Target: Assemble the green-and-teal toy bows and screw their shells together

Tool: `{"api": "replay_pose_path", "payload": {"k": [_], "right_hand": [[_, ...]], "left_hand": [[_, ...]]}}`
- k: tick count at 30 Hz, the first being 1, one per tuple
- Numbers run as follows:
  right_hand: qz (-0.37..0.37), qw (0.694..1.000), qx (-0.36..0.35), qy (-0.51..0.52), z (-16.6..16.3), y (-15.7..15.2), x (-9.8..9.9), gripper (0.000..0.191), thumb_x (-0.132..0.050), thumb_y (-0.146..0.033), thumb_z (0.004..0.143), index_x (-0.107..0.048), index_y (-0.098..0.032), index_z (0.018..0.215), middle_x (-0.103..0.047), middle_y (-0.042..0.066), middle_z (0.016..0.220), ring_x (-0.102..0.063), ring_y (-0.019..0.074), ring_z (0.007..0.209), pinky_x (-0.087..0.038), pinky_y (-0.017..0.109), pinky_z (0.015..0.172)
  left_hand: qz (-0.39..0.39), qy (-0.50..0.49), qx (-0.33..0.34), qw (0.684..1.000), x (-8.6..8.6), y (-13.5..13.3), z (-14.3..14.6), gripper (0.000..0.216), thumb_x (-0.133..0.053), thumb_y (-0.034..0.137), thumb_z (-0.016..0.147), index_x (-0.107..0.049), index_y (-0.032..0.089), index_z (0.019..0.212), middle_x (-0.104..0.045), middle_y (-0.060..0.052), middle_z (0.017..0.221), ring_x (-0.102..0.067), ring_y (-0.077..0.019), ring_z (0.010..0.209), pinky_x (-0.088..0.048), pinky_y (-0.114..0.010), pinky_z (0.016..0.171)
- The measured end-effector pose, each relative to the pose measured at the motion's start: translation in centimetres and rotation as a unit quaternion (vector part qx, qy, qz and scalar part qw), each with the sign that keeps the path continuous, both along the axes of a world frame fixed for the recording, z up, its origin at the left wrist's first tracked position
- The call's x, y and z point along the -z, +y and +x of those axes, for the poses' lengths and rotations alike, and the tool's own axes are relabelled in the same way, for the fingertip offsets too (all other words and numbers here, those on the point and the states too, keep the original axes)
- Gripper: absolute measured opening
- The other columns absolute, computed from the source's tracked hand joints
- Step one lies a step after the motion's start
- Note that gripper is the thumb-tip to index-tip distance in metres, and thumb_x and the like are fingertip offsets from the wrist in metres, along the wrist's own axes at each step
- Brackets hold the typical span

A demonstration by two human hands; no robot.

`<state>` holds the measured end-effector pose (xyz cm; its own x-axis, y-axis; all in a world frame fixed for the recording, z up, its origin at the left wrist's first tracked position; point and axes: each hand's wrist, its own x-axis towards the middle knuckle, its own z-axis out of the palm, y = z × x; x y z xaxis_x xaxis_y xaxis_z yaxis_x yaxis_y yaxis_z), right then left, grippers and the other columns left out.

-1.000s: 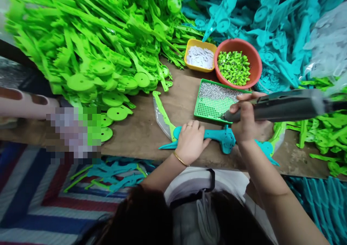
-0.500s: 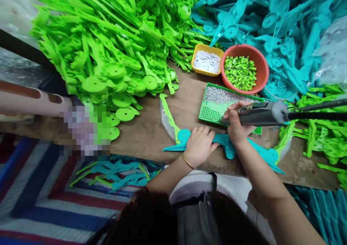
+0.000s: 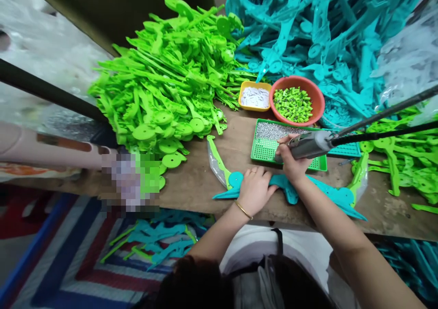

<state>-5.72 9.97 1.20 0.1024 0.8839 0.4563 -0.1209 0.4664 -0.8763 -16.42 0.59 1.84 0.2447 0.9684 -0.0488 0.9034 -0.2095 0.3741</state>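
On the wooden bench lies a long turquoise plastic piece (image 3: 320, 188), shaped like a bow, with a lime-green arm (image 3: 221, 164) bearing a clear plastic blade at its left end and a similar green arm (image 3: 360, 174) at its right. My left hand (image 3: 256, 189) rests over the left half of the turquoise piece, fingers across it and thumb along its near side, holding it down. My right hand (image 3: 293, 162) is closed around a grey electric screwdriver (image 3: 311, 145), tilted with its front end over the green perforated tray (image 3: 262, 150) of small metal screws (image 3: 270, 130).
Piles of green parts (image 3: 171, 81) and turquoise parts (image 3: 308, 31) cover the back. A yellow dish (image 3: 243, 106) of white pieces and a red bowl (image 3: 320, 101) of green pieces stand behind the tray. A pink sleeve (image 3: 54, 147) reaches in from the left. Finished-looking assemblies (image 3: 160, 238) lie below.
The camera view has shifted, so the bench sits slightly lower in the picture. Both hands keep nearly the same places and grips, the screwdriver still over the screw tray.
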Motion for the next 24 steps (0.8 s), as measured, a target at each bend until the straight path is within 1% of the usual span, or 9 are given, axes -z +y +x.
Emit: {"api": "replay_pose_path", "payload": {"k": [2, 4, 6, 8, 10, 13, 17, 21, 24], "right_hand": [[0.013, 1.0, 0.002, 0.01, 0.4, 0.0, -0.8, 0.026, -0.072, -0.03, 0.081, -0.057, -0.026, 0.102, -0.068, -0.004, 0.086, -0.06, 0.0073, 0.054, -0.053, 0.024, 0.054], [0.032, 0.999, 0.001, 0.024, 1.3, -0.3, -2.0, 0.024, -0.07, -0.03, 0.083, -0.058, -0.027, 0.103, -0.068, -0.004, 0.087, -0.06, 0.0067, 0.053, -0.053, 0.024, 0.053], [0.045, 0.998, 0.0, 0.036, 2.5, -1.0, -3.3, 0.023, -0.07, -0.032, 0.084, -0.059, -0.028, 0.104, -0.069, -0.004, 0.087, -0.06, 0.0067, 0.053, -0.053, 0.024, 0.053], [0.039, 0.999, 0.0, 0.038, 3.8, -2.0, -4.3, 0.023, -0.07, -0.035, 0.084, -0.059, -0.028, 0.103, -0.068, -0.004, 0.087, -0.06, 0.0067, 0.052, -0.053, 0.024, 0.053], [0.018, 0.999, 0.0, 0.029, 4.8, -3.2, -4.7, 0.021, -0.07, -0.035, 0.084, -0.059, -0.027, 0.101, -0.067, -0.004, 0.086, -0.06, 0.0066, 0.052, -0.053, 0.024, 0.052], [-0.013, 1.0, 0.006, 0.005, 5.5, -4.4, -4.5, 0.023, -0.071, -0.038, 0.083, -0.058, -0.027, 0.098, -0.066, -0.004, 0.085, -0.058, 0.0064, 0.051, -0.052, 0.023, 0.049], [-0.024, 1.0, 0.004, 0.002, 5.3, -4.6, -3.5, 0.027, -0.073, -0.04, 0.08, -0.057, -0.027, 0.096, -0.064, -0.004, 0.084, -0.057, 0.0062, 0.051, -0.052, 0.024, 0.049], [-0.074, 0.997, 0.005, -0.013, 5.2, -4.2, -1.9, 0.027, -0.076, -0.038, 0.075, -0.057, -0.024, 0.088, -0.058, -0.006, 0.07, -0.055, 0.0076, 0.051, -0.055, 0.027, 0.056], [-0.096, 0.995, 0.009, -0.035, 5.4, -4.2, -1.2, 0.026, -0.077, -0.037, 0.075, -0.059, -0.022, 0.086, -0.059, -0.006, 0.069, -0.056, 0.0087, 0.054, -0.055, 0.029, 0.059]], "left_hand": [[0.029, -0.032, -0.001, 0.999, -0.2, -0.5, 0.9, 0.043, -0.067, 0.044, 0.086, -0.063, 0.014, 0.116, -0.064, -0.011, 0.112, -0.057, -0.0296, 0.109, -0.046, -0.044, 0.096], [0.055, -0.078, 0.015, 0.995, 0.0, -1.1, 2.1, 0.067, -0.07, 0.055, 0.081, -0.055, 0.011, 0.129, -0.061, -0.014, 0.124, -0.054, -0.0306, 0.119, -0.041, -0.045, 0.106], [0.067, -0.098, 0.04, 0.992, 0.6, -1.5, 3.4, 0.089, -0.071, 0.065, 0.074, -0.046, 0.007, 0.137, -0.056, -0.019, 0.134, -0.05, -0.0339, 0.129, -0.035, -0.048, 0.113], [0.072, -0.087, 0.051, 0.992, 1.5, -1.6, 4.3, 0.099, -0.072, 0.067, 0.07, -0.042, 0.004, 0.14, -0.051, -0.023, 0.141, -0.043, -0.0379, 0.136, -0.029, -0.052, 0.118], [0.075, -0.074, 0.047, 0.993, 2.4, -1.6, 4.8, 0.101, -0.073, 0.065, 0.071, -0.039, 0.002, 0.142, -0.049, -0.024, 0.143, -0.04, -0.0392, 0.14, -0.025, -0.053, 0.12], [0.084, -0.073, 0.025, 0.993, 3.1, -1.6, 5.0, 0.098, -0.074, 0.061, 0.073, -0.037, 0.001, 0.142, -0.047, -0.024, 0.145, -0.039, -0.0391, 0.141, -0.025, -0.053, 0.12], [0.087, -0.076, 0.019, 0.993, 3.0, -1.7, 4.9, 0.094, -0.073, 0.06, 0.074, -0.04, 0.002, 0.14, -0.052, -0.024, 0.137, -0.045, -0.0387, 0.135, -0.026, -0.055, 0.12], [0.1, -0.067, 0.023, 0.992, 3.1, -1.6, 4.9, 0.093, -0.072, 0.061, 0.075, -0.042, 0.0, 0.138, -0.056, -0.025, 0.132, -0.05, -0.0381, 0.129, -0.029, -0.055, 0.118], [0.099, -0.063, 0.024, 0.993, 3.3, -1.6, 4.9, 0.093, -0.072, 0.062, 0.074, -0.042, 0.001, 0.138, -0.056, -0.025, 0.132, -0.05, -0.0382, 0.129, -0.029, -0.055, 0.117]]}}
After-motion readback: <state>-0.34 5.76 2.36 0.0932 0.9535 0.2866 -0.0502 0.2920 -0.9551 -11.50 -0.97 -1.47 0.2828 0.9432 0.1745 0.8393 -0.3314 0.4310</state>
